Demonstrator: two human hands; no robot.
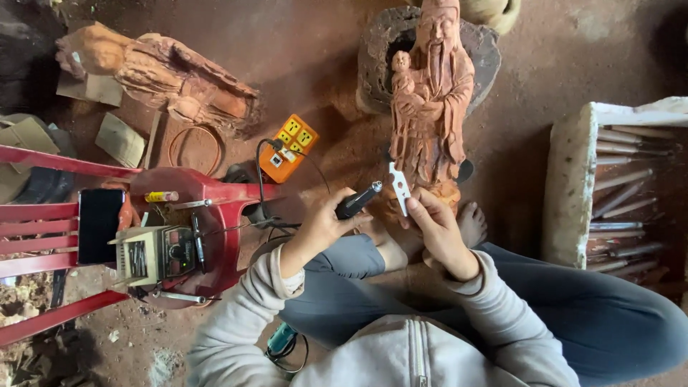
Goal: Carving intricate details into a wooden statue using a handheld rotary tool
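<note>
My left hand grips a black rotary tool handpiece, its tip pointing up and to the right. My right hand holds a small flat metal wrench upright, close to the handpiece tip. Just beyond both hands stands a reddish wooden statue of a bearded figure holding a small child. I sit cross-legged on the dirt floor, my bare feet at the statue's base.
A second carved figure lies at the upper left. An orange power strip sits on the floor. A red plastic chair at left carries a phone, a beige motor unit and small tools. A white box of chisels stands at right.
</note>
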